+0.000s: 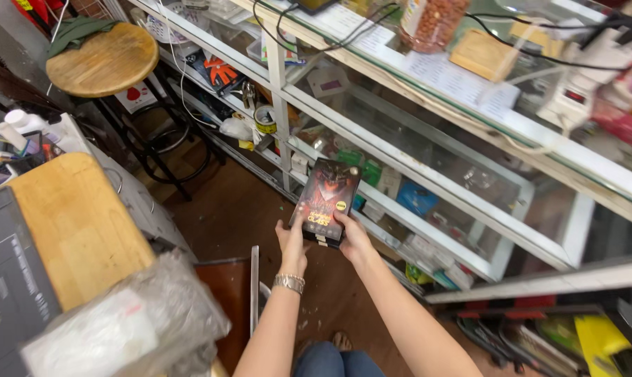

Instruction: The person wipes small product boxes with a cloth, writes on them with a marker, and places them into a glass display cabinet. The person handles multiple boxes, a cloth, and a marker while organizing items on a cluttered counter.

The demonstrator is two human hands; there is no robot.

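A cramped shop interior with a dark brown floor [225, 209], a white-framed glass display cabinet [428, 174] from twelve to three o'clock, a round wooden stool [103, 59] at eleven o'clock, and a wooden worktop [75, 230] at nine o'clock.

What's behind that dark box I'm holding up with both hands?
Behind the dark box, held by the left hand and right hand, stands the glass display case. Green and blue packets show beside the box; whatever sits directly behind it is covered.

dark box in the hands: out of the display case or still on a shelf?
Out. Both the left hand and right hand hold the dark flat box by its lower end, in front of the glass display case.
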